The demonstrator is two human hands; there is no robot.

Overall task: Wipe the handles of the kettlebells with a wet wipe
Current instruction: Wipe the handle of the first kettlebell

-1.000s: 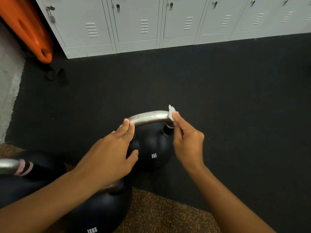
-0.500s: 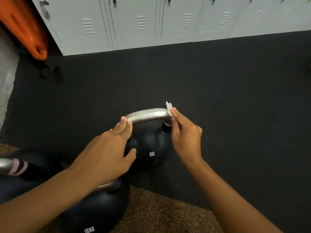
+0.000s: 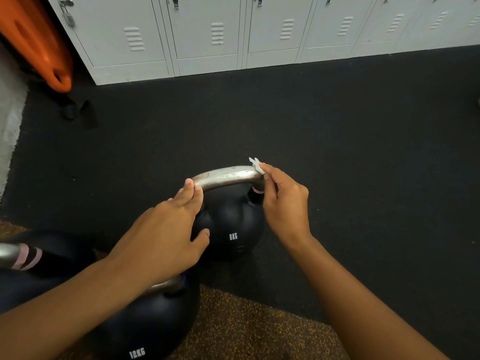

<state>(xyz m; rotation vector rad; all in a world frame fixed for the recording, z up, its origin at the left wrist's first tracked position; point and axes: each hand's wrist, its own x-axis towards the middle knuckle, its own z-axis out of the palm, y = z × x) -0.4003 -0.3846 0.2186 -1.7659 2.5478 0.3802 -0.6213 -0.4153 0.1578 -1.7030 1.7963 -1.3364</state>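
- The floor (image 3: 337,152), dark rubber matting, is filling most of the view; a speckled brown patch is showing at the bottom, below the 8KG bell.
- A row of pale grey lockers (image 3: 207,35) is running along the top, far behind the 8KG bell, with a padlock hanging on the leftmost door.
- An orange board (image 3: 39,42) is leaning at the top left, well away from the 8KG bell, beside the lockers.
- The 12KG bell (image 3: 145,328) is sitting at the bottom left, just in front of and left of the 8KG bell, and is partly covered by the left forearm.
- A third bell (image 3: 46,258) is lying at the left edge, left of the 8KG bell; only a silver handle end with pink bands is showing clearly.
- The 8KG bell (image 3: 233,224) is standing upright on the floor at the centre, its black body facing the camera.
- The left hand (image 3: 166,235) is steadying the 8KG bell: its fingers are lying fairly straight on the left end of the handle and its thumb is touching the body.
- The right hand (image 3: 283,203) is pinching the wipe between thumb and fingers at the right end of the handle.
- The handle (image 3: 228,176), silver and speckled with droplets, is arching over the 8KG bell between the two hands.
- The wipe (image 3: 255,165), a small white wad, is pressing against the handle's right end, its tip poking up above the fingers.
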